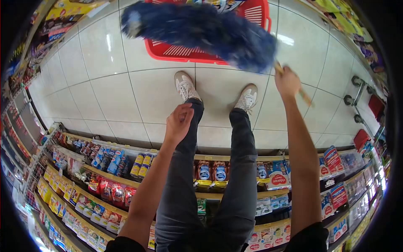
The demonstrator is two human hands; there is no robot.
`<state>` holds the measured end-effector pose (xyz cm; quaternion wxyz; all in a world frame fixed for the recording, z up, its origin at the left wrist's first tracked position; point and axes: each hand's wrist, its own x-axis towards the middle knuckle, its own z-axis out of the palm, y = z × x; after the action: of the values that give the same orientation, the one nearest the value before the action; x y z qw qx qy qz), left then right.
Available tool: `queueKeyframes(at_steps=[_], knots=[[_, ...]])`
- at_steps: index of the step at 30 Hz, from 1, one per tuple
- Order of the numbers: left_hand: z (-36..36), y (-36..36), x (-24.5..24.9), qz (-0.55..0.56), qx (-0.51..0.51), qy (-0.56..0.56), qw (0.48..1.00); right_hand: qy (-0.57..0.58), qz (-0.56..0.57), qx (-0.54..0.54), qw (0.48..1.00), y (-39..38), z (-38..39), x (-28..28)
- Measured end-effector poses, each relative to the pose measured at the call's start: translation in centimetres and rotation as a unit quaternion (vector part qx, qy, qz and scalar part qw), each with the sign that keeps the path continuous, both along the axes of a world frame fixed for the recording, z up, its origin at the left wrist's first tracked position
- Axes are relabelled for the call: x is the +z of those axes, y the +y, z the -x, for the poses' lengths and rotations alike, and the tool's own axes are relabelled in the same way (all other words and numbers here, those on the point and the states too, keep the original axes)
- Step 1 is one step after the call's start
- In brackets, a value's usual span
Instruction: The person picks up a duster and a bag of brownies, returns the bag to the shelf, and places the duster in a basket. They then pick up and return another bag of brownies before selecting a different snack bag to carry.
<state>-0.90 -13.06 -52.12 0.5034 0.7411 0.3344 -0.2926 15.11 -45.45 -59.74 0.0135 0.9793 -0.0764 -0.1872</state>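
My right hand (287,82) grips the thin wooden handle of a blue fluffy duster (205,29). The duster's long head stretches to the left, slightly blurred, across a red plastic basket (166,57) and hides much of it. Packaged goods show inside the basket beyond the duster. Over my left leg, my left hand (179,122) hovers with its fingers loosely curled in and nothing visible in them.
My shoes (184,86) stand on pale floor tiles (105,96), just on the near side of the basket. Shelves of packaged goods (111,191) curve along the bottom. More stocked shelves rise at the upper left and right. A metal frame with wheels (357,94) is at right.
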Motion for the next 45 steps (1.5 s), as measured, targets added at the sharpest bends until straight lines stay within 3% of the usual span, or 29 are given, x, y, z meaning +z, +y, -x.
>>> queueKeyframes(at_steps=[1,2,4,5,8,9,10,12,16,20,22,25,27,30,33,35,39,42,45], knots=[[-1.5,-1.1,0.0,-0.023,-0.025,-0.044,0.998,-0.043,-0.024,-0.002,0.999,-4.0,3.7,-1.0],[-2.9,-2.3,-0.1,-0.046,-0.049,-0.088,0.994,-0.006,-0.023,-0.045,0.999,-6.5,6.8,0.3],[-6.0,-4.5,-1.4,-0.109,-0.124,-0.192,0.967,-0.042,-0.084,-0.182,0.979,-11.0,13.8,1.9],[-7.5,-5.6,-2.6,-0.147,-0.172,-0.250,0.942,-0.037,-0.113,-0.209,0.971,-14.0,17.9,1.9],[-12.5,-9.0,-7.9,-0.180,-0.206,-0.306,0.912,0.004,-0.036,-0.281,0.959,-19.2,27.5,4.0],[-13.8,-9.8,-10.4,-0.183,-0.214,-0.320,0.905,-0.045,-0.090,-0.359,0.928,-19.2,29.3,4.9],[-14.8,-10.5,-12.5,-0.225,-0.242,-0.285,0.900,-0.093,-0.142,-0.434,0.885,-18.6,30.7,5.7],[-16.7,-11.5,-15.2,-0.297,-0.304,-0.162,0.891,0.068,-0.008,-0.544,0.836,-18.4,32.1,7.7],[-19.3,-13.0,-18.3,-0.366,-0.395,0.052,0.841,0.084,0.060,-0.524,0.846,-19.5,37.8,7.0],[-19.9,-11.6,-19.5,-0.395,-0.396,0.037,0.828,0.116,0.033,-0.528,0.841,-19.0,40.1,6.2],[-19.9,-11.3,-15.5,-0.390,-0.356,0.003,0.849,0.095,0.016,-0.508,0.856,-18.6,41.1,6.3],[-20.1,-8.1,-7.4,-0.265,-0.320,-0.073,0.907,0.110,0.032,-0.492,0.863,-17.5,39.8,7.5],[-19.1,-6.2,-1.6,-0.187,-0.239,-0.161,0.939,0.136,0.027,-0.474,0.870,-15.8,36.5,10.0],[-17.1,-4.5,8.7,0.023,0.035,-0.192,0.980,0.115,-0.010,-0.449,0.886,-14.9,33.7,15.0],[-15.6,-3.1,17.8,0.275,0.246,-0.172,0.913,0.036,-0.025,-0.336,0.941,-14.7,30.5,21.5],[-14.9,-3.8,23.8,0.325,0.301,-0.210,0.872,0.039,-0.086,-0.365,0.926,-14.8,27.3,26.4],[-14.2,-4.7,33.9,0.336,0.382,-0.229,0.830,-0.076,-0.187,-0.213,0.956,-14.7,20.3,36.6],[-13.6,-5.0,37.8,0.295,0.462,-0.258,0.796,-0.084,-0.290,-0.149,0.942,-15.1,15.3,42.0],[-13.0,-5.2,41.9,0.325,0.485,-0.288,0.759,-0.087,-0.370,-0.028,0.924,-11.7,10.5,47.3]])
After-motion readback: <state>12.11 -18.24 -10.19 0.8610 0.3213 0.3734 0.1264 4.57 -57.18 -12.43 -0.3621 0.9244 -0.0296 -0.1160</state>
